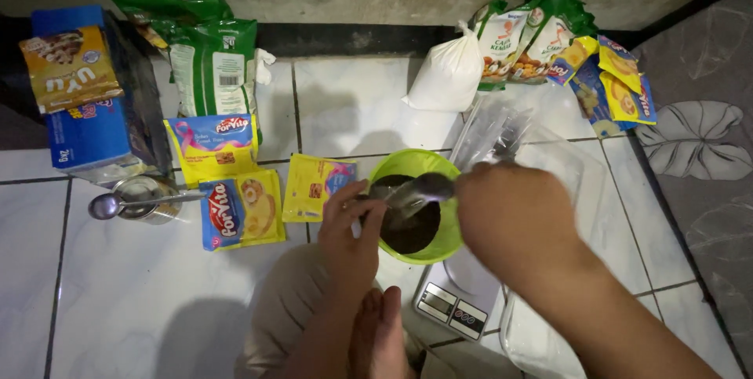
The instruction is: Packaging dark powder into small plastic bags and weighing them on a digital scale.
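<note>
At the centre of the frame a green bowl [447,234] of dark powder sits on a small kitchen scale [455,304]. The left hand [351,230] pinches its left rim. The right hand [514,218], just right of the bowl, is closed on a spoon [420,191] held over it.

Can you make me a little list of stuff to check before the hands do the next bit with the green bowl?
1. Green bowl sits on the kitchen scale: ok.
2. Left hand steadies the bowl's rim: ok.
3. Right hand grips the spoon over the bowl: ok.
4. Dark powder is inside the bowl, none spilled on the tiles: ok.
5. Scale display readable: cannot tell, too small.
6. Bare foot clear of the scale: not ok, it lies close beside it.
</note>
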